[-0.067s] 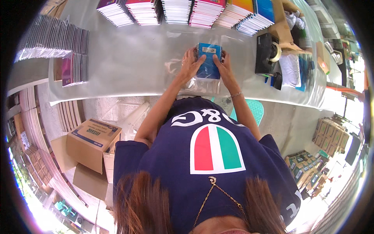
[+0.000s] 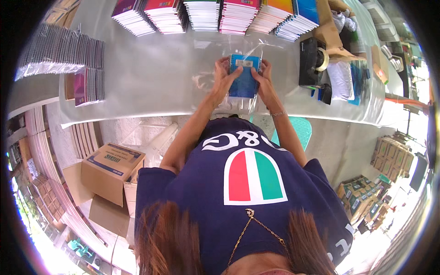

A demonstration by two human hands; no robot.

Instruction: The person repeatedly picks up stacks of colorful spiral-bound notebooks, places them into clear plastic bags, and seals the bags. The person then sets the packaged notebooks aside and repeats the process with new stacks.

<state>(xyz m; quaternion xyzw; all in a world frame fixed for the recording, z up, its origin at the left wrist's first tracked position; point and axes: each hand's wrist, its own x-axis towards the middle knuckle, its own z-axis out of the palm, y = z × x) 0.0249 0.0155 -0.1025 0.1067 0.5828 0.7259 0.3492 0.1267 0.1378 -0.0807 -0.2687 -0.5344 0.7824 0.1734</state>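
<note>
A small blue spiral notebook [image 2: 243, 86] with a pale label near its top is held between my two hands over the table. Around it is clear plastic film [image 2: 250, 105], its loose edges spreading past the notebook's far and near ends. My left hand [image 2: 223, 77] is closed on the left edge, thumb lying on the cover. On the opposite edge my right hand [image 2: 264, 79] grips in the same way, its thumb by the label. The fingers beneath the notebook are hidden.
Stacks of coloured notebooks [image 2: 201, 18] line the table's far side. More wrapped notebooks [image 2: 64, 48] are piled at left. A black tape dispenser [image 2: 310, 64], a white packet [image 2: 340, 81] and a carton [image 2: 331, 27] stand at right. An open cardboard box [image 2: 103, 172] sits below the table's left.
The notebook and both hands sit slightly lower in the picture, as the whole view has shifted a little. The clear film's far edge now shows more plainly. My grip stays the same.
</note>
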